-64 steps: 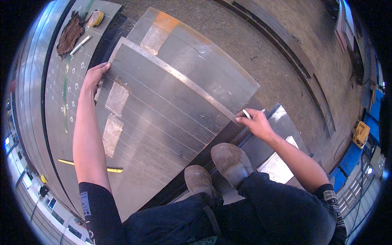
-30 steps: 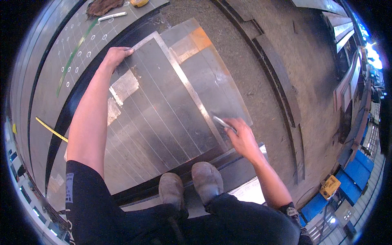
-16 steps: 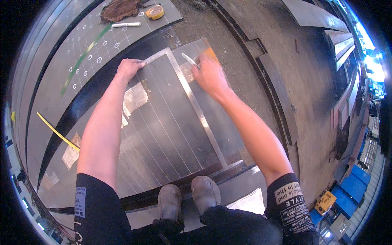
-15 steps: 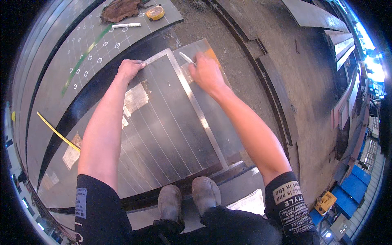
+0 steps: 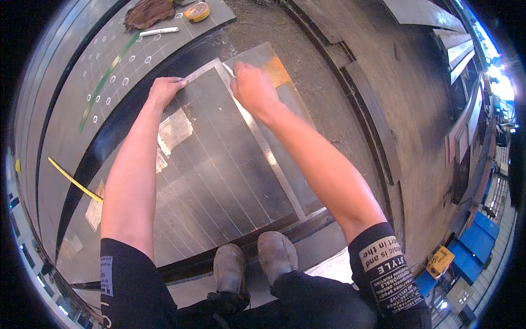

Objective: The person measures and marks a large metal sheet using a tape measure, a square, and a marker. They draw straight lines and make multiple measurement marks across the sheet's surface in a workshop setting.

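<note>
A flat steel plate with several thin parallel white lines lies in front of my feet. On it rests an L-shaped steel square, its long blade running toward me and its short arm along the far edge. My left hand grips the end of the short arm, thumb on top. A slim white marking stick is pinched in my right hand, close to the outer corner of the square. Its tip is partly hidden by my fingers.
Far left, another plate with circled marks carries a brown glove or rag, a yellow tape measure and a white stick. A yellow tape blade lies at left. Steel strips stretch along the right floor.
My right hand has moved left, bringing the marking stick to the corner of the square. My left hand stays on the short arm. The whole view has shifted slightly.
</note>
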A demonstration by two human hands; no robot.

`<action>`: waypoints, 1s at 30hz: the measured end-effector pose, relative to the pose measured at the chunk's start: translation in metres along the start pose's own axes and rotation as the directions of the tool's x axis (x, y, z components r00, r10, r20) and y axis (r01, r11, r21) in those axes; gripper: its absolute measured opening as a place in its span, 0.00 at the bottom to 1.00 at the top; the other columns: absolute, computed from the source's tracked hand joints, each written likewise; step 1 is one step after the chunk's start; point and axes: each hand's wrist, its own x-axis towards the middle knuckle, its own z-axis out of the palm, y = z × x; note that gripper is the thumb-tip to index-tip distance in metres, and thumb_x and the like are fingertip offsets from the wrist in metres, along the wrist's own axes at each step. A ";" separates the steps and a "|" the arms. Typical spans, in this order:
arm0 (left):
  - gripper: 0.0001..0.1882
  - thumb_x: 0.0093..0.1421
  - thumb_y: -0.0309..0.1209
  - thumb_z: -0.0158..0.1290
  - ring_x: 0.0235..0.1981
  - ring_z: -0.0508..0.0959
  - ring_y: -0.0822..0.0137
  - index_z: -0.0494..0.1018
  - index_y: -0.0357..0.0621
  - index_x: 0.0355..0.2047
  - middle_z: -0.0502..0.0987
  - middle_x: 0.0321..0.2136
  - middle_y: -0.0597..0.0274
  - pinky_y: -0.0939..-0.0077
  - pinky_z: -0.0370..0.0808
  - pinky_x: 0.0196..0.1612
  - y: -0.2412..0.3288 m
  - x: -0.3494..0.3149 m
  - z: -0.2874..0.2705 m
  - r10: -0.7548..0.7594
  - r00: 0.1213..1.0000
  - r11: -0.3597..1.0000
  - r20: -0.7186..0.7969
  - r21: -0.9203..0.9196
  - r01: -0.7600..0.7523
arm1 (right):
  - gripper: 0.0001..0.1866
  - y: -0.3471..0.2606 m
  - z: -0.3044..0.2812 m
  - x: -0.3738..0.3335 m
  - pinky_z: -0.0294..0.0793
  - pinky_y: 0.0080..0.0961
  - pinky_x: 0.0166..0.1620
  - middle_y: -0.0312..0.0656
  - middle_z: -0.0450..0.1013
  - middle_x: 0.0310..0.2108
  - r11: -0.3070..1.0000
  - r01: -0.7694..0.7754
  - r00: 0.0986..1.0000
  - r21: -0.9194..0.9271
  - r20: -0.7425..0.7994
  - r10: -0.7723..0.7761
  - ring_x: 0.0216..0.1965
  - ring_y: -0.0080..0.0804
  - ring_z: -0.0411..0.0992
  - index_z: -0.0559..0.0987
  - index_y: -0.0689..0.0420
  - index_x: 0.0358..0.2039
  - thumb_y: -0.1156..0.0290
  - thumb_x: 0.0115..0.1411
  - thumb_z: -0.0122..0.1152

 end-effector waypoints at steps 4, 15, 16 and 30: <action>0.22 0.58 0.46 0.62 0.50 0.81 0.59 0.81 0.52 0.51 0.83 0.48 0.55 0.67 0.73 0.55 0.000 -0.003 -0.004 0.004 1.000 1.000 0.005 -0.023 -0.004 | 0.10 -0.005 -0.021 -0.039 0.76 0.54 0.45 0.62 0.75 0.39 0.995 -0.067 0.986 -0.070 0.149 0.077 0.41 0.64 0.76 0.73 0.65 0.39 0.72 0.61 0.54; 0.22 0.60 0.44 0.61 0.51 0.80 0.61 0.81 0.48 0.52 0.82 0.49 0.52 0.68 0.73 0.55 0.023 -0.016 -0.007 0.001 0.999 0.999 0.037 -0.051 0.001 | 0.09 -0.012 -0.079 -0.191 0.81 0.49 0.41 0.58 0.76 0.39 0.960 -0.200 0.883 -0.195 0.388 0.263 0.38 0.59 0.79 0.72 0.65 0.41 0.77 0.61 0.51; 0.22 0.60 0.44 0.61 0.51 0.80 0.61 0.81 0.48 0.52 0.82 0.49 0.52 0.68 0.73 0.55 0.021 -0.016 -0.008 0.003 0.999 0.998 0.042 -0.065 -0.001 | 0.09 -0.012 -0.083 -0.202 0.81 0.49 0.41 0.58 0.76 0.39 0.956 -0.204 0.871 -0.211 0.406 0.275 0.37 0.59 0.79 0.72 0.65 0.42 0.77 0.61 0.51; 0.23 0.60 0.40 0.62 0.52 0.78 0.62 0.80 0.42 0.53 0.81 0.50 0.54 0.69 0.69 0.58 0.018 -0.011 -0.014 -0.011 0.998 0.990 0.069 -0.139 0.020 | 0.11 0.008 -0.127 -0.351 0.82 0.49 0.39 0.58 0.79 0.31 0.815 -0.288 0.496 -0.504 0.649 0.576 0.37 0.58 0.81 0.71 0.69 0.40 0.76 0.58 0.56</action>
